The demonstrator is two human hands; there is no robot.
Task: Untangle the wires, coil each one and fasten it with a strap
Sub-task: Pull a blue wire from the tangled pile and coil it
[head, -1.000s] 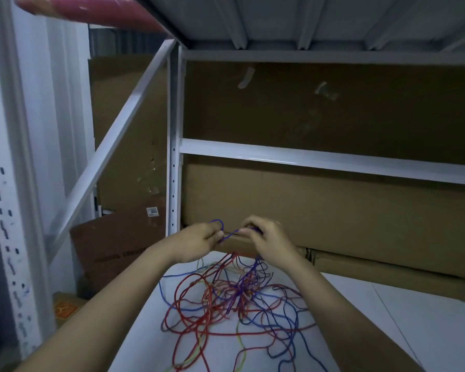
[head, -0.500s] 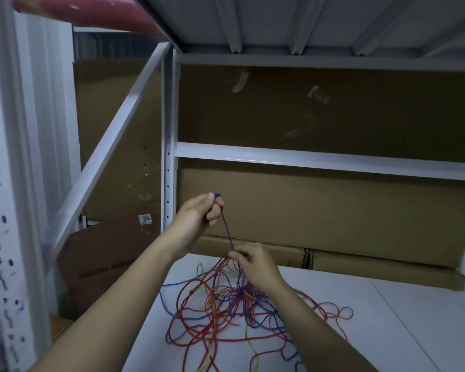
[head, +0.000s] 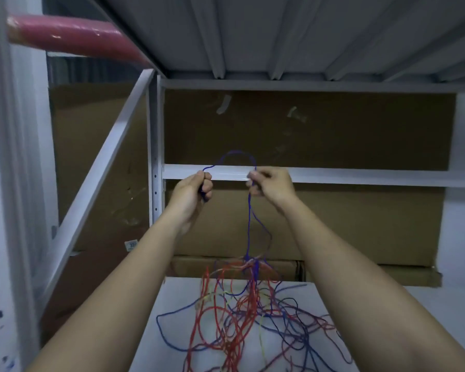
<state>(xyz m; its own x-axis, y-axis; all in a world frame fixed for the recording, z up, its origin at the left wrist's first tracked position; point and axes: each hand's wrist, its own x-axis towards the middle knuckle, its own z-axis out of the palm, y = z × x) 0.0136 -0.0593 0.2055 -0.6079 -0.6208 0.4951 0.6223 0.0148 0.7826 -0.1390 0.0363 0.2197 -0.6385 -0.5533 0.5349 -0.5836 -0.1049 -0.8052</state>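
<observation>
We lost the lower part of the wire tangle (head: 242,328) past the bottom edge, and the blue wire (head: 249,210) vanished inside our curled left hand (head: 192,190).

Both hands have gone up from just above the white desk (head: 387,304) to the level of the shelf rail. The right hand (head: 270,183), down by the heap half a second ago, now pinches the thin blue wire (head: 249,224) beside the left hand (head: 195,187). A blue loop arches between them, and part of the tangled heap of red, blue and yellow wires (head: 242,318) is lifted.
</observation>
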